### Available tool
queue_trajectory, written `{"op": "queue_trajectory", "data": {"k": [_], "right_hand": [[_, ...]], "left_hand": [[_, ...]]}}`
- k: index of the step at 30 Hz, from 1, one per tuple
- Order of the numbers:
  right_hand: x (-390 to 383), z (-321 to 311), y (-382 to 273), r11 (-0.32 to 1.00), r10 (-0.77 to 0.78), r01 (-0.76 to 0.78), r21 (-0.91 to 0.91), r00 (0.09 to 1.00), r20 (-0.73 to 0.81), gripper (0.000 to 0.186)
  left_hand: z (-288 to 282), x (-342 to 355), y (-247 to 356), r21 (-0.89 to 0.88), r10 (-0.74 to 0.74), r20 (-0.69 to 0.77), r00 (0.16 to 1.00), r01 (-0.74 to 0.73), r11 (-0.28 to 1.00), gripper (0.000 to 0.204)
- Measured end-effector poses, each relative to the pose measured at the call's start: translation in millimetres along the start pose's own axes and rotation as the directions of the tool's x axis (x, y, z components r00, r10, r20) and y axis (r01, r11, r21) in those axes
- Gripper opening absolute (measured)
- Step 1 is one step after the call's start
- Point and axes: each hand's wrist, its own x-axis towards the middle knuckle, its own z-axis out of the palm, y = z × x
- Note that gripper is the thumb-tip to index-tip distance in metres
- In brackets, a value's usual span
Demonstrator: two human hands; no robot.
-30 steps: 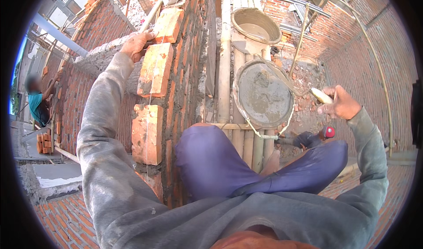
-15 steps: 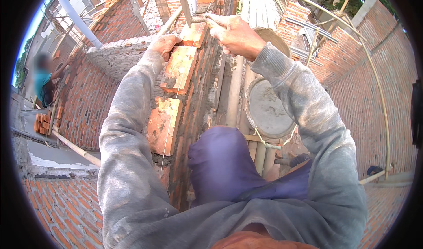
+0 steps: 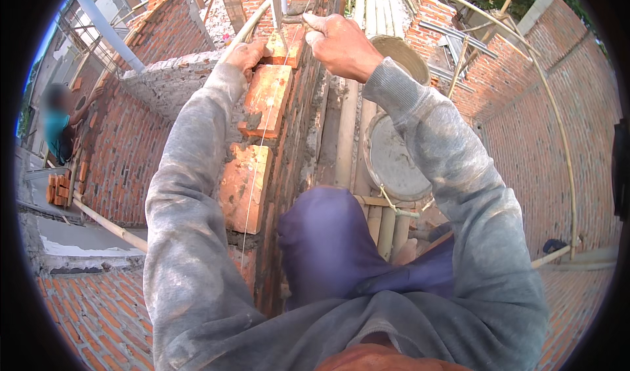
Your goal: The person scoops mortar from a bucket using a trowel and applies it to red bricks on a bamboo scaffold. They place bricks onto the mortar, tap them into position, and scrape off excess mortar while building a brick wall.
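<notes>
The left hand [image 3: 245, 57] touches an orange rectangular clay brick [image 3: 286, 45] atop a mortar-streaked red brick wall [image 3: 293, 135], by its left edge; whether its fingers grip, I cannot tell. The right hand [image 3: 348, 47] grasps a grey metal trowel [image 3: 293, 19] near the brick's far end.

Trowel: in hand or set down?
In hand: the right hand is closed on the trowel, its blade jutting out past the fingers. Whether the blade touches brick: cannot tell.

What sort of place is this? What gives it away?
Most likely a building site: an unfinished brick wall with a string line over its top bricks, a trowel in the right hand, and bamboo poles beside the wall.
</notes>
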Motion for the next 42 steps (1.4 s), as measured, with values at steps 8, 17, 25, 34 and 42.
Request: {"op": "queue_trajectory", "data": {"k": [8,17,25,34,42], "right_hand": [[3,8,-11,0.998,-0.008,0.009,-0.065,1.000,0.011,0.048],[10,8,-18,0.965,0.146,-0.092,-0.245,0.966,0.212,0.033],[36,-31,-21,0.987,-0.149,0.136,-0.084,0.973,-0.178,0.042],[32,-17,9,0.963,-0.179,0.150,-0.224,0.977,-0.117,0.047],[30,4,16,0.964,-0.244,0.207,-0.168,0.939,-0.243,0.039]], "left_hand": [[-3,7,-8,-0.043,0.032,-0.036,0.999,-0.034,0.998,0.034],[-12,29,-17,-0.051,-0.058,0.044,0.997,0.060,0.997,0.035],[-5,0,5,0.144,0.133,0.031,0.991,-0.137,0.980,0.038],[28,-27,17,0.647,0.299,0.095,0.949,-0.287,0.706,0.055],[39,-9,19,0.887,0.416,0.026,0.909,-0.212,0.409,0.074]]}}
